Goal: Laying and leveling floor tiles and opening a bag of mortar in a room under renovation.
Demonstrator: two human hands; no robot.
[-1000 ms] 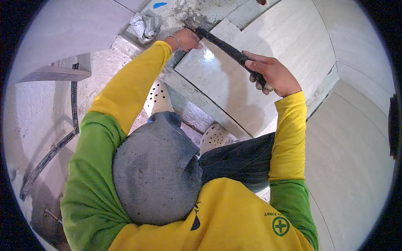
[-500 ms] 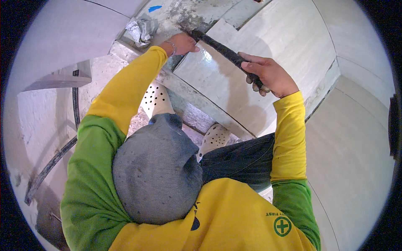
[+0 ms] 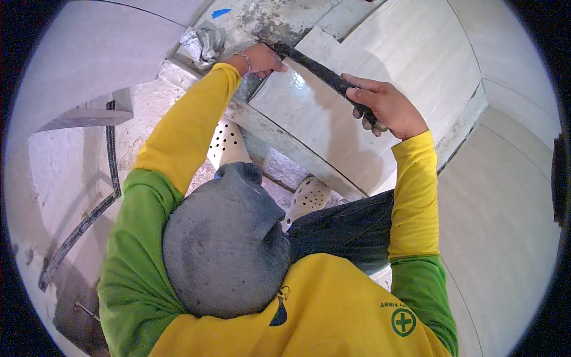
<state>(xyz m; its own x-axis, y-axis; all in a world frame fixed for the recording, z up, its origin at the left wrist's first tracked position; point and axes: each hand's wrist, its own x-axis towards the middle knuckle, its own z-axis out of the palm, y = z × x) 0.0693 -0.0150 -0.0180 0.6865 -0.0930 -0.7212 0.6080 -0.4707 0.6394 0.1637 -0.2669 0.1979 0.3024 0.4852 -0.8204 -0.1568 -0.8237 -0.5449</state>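
My right hand (image 3: pixel 389 104) is wrapped round the near end of a long black tool (image 3: pixel 321 72) with a rough, wrapped-looking handle. The tool slants up and left over a pale floor tile (image 3: pixel 351 122), and its far end lies close beside my left hand (image 3: pixel 263 59). At the tile's left corner my left hand is bent down, thumb stretched towards the tile, other fingers curled and mostly hidden. What those fingers grip cannot be made out. Just left of this hand sits a crumpled silvery wrapper (image 3: pixel 202 46).
Bare, stained cement (image 3: pixel 267 24) lies beyond my left hand, with a blue scrap (image 3: pixel 220 12) on it. A raised ledge (image 3: pixel 297 149) runs under the tile's near edge. Tiled wall (image 3: pixel 505 196) stands at the right. A black hose (image 3: pixel 89 217) bends along the left side.
Hands and tool keep almost the same pose. The whole view has shifted slightly, with everything a little further right in the picture.
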